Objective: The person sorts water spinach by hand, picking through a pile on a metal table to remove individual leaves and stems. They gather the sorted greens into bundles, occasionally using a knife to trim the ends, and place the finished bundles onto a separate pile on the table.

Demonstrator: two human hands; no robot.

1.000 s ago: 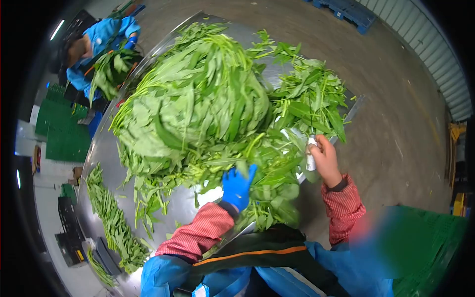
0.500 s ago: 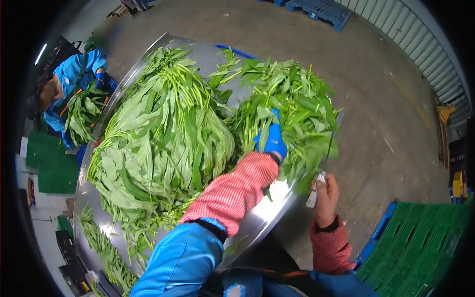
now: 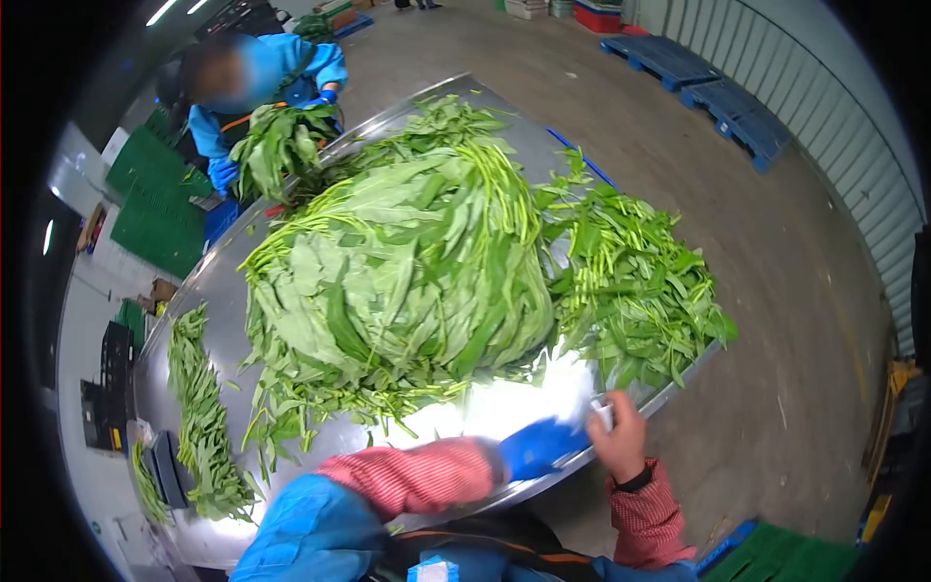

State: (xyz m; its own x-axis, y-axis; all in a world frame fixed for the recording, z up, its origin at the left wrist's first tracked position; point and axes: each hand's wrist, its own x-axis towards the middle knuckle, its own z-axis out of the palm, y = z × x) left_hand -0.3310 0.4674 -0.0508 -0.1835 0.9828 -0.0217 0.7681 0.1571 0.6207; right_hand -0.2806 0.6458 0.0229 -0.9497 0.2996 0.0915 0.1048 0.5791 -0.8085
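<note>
My left hand (image 3: 543, 449), in a blue glove, is low over the near edge of the metal table (image 3: 330, 432). Motion blur hides its fingers, so whether it holds anything cannot be told. Close to its right, my bare right hand (image 3: 622, 438) is closed around the pale handle of a knife (image 3: 603, 414); glare obscures the blade. Beyond my hands lies a loose heap of leafy green stems (image 3: 640, 291) at the table's right side. A much larger mound of leafy greens (image 3: 407, 262) fills the middle.
Across the table a co-worker in blue sleeves (image 3: 310, 63) holds a bunch of greens (image 3: 281, 145). A row of greens (image 3: 204, 417) lies at the left. Blue pallets (image 3: 732, 107) rest on the floor at back right; a green slatted surface (image 3: 790, 555) is at lower right.
My left hand has come back from the right-hand heap to the table's near edge. The knife hand is now close beside it. The view has shifted, showing more of the co-worker.
</note>
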